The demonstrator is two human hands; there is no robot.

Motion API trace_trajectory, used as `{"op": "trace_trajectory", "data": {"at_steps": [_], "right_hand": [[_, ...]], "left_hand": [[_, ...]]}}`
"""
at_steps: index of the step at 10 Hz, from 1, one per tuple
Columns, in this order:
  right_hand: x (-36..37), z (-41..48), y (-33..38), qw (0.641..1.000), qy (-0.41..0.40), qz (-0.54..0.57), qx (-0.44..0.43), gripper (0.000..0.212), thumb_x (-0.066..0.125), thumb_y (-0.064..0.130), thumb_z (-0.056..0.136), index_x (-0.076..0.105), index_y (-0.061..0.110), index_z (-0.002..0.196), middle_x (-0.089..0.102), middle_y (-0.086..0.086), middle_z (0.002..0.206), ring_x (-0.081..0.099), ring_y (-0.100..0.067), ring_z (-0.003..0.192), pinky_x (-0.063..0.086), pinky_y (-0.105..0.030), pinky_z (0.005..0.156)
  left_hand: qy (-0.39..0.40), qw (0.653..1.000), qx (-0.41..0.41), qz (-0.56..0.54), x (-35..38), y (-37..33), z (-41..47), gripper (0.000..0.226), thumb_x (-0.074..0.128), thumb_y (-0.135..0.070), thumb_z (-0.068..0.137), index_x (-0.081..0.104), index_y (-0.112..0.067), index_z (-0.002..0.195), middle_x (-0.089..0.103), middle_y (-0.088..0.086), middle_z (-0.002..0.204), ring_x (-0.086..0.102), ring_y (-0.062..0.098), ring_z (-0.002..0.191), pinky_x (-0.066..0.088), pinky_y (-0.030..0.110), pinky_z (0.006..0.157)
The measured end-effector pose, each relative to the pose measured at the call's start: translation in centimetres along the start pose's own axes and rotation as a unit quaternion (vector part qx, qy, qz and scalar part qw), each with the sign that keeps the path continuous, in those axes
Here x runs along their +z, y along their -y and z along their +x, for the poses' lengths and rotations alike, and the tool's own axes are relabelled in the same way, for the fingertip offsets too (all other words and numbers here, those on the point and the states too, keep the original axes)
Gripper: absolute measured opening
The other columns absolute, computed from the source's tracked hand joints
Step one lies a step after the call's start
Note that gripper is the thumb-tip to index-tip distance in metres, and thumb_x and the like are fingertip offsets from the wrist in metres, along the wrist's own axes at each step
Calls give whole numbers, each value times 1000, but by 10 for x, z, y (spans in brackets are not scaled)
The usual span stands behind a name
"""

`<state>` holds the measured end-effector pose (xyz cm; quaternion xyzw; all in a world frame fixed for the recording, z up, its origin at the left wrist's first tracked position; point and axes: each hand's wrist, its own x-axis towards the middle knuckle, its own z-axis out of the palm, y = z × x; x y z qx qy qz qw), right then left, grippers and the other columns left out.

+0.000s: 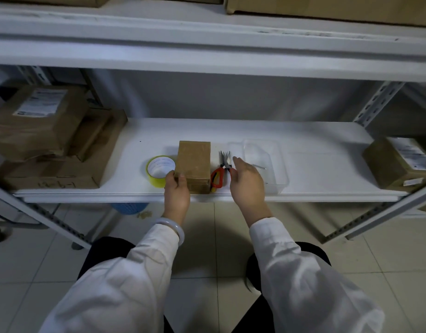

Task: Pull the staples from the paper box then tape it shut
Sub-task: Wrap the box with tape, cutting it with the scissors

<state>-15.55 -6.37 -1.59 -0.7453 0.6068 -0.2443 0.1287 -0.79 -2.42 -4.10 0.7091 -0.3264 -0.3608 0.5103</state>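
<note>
Hands: L (176, 189) on box (195, 164), R (246, 182) aloft

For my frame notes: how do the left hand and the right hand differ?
The left hand holds the box at its near left corner; the right hand is open, holding nothing, beside the pliers. The left hand's wrist wears a pale bangle; the right hand's wrist is bare. Both come from white sleeves.

White-sleeved arms extended: left hand (177, 192) grips near-left corner of brown cardboard box (195, 162); right hand (246, 182) hovers, fingers loosely straight.
</note>
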Motion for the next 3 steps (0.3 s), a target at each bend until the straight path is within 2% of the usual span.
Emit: {"op": "trace_trajectory", "data": {"at_steps": [1,2,3], "right_hand": [[11,-5,0,992,123,-28,-11,47,37,16,98,32,9,144,48,-11,138,43,-31,125,36,-39,101],[11,-8,-3,983,180,-23,-15,52,32,21,101,17,13,150,30,-8,153,28,-26,138,26,-40,111],[-3,-12,8,987,158,13,-6,52,32,25,102,16,18,151,23,-8,156,23,-29,141,21,-37,113]], "left_hand": [[54,998,-44,9,-6,-8,-5,53,29,-30,101,11,-15,149,29,7,151,32,26,137,25,33,110],[92,994,-62,-3,-16,-16,-10,58,28,-32,101,-1,-18,150,20,3,155,24,23,142,19,32,113],[81,995,-49,-35,-23,-32,-20,54,29,-30,102,6,-23,150,22,3,154,26,22,139,21,29,111]]}}
